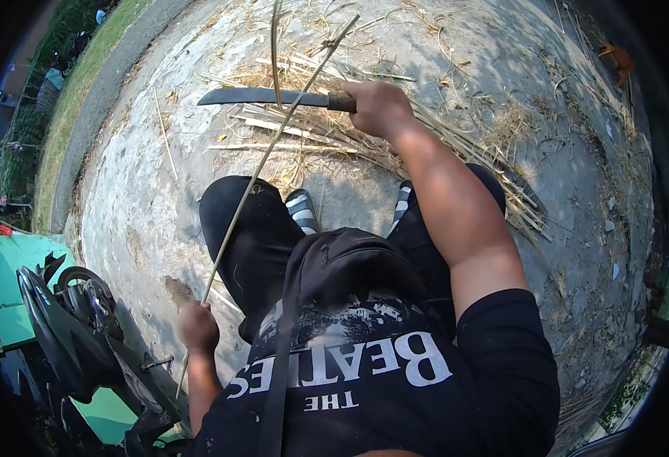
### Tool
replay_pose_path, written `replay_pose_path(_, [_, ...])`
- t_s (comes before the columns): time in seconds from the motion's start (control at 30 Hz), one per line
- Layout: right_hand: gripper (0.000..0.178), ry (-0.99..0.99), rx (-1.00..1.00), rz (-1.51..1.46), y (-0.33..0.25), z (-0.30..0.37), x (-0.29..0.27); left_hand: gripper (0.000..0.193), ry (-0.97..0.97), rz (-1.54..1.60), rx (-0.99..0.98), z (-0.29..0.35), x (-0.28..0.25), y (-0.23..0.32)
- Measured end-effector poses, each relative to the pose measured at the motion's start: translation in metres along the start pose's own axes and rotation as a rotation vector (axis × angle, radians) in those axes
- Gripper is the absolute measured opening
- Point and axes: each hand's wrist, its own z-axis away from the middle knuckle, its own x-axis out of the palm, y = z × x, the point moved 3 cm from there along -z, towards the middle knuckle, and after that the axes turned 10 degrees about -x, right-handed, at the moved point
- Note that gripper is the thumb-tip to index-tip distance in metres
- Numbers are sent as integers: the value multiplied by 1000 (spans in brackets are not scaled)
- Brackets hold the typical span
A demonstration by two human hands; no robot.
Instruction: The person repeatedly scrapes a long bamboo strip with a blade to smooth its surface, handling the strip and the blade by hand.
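Note:
My right hand (381, 109) is closed around the wooden handle of a long machete (247, 96), its dark blade pointing left. My left hand (198, 329), low at the left, grips a long thin stick (244, 196) that looks like split bamboo or cane. The stick slants up past my left knee and meets the blade partway along. From that meeting place a narrow strip (275, 46) stands up, apart from the stick's far end; whether it is still joined to the stick is hard to tell. Pale split strips (296, 131) lie beneath the blade in front of my feet.
More strips (456, 133) and curly shavings (511, 122) spread over the rough concrete ground (140, 183). A parked motorcycle (83, 327) stands at the lower left beside a green surface (14, 266). An orange object (616, 62) sits far right; grass (75, 107) edges the left.

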Motion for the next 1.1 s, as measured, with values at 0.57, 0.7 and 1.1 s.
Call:
replay_pose_path(0.57, [7, 58, 41, -17, 3, 0, 1, 44, 45, 7, -46, 16, 5, -18])
replay_pose_path(0.7, [13, -22, 163, -28, 5, 3, 3, 46, 3, -69, -85, 9, -5, -18])
replay_pose_path(1.1, [11, 72, 176, -74, -3, 0, -8, 47, -66, 131, -159, -25, -6, 32])
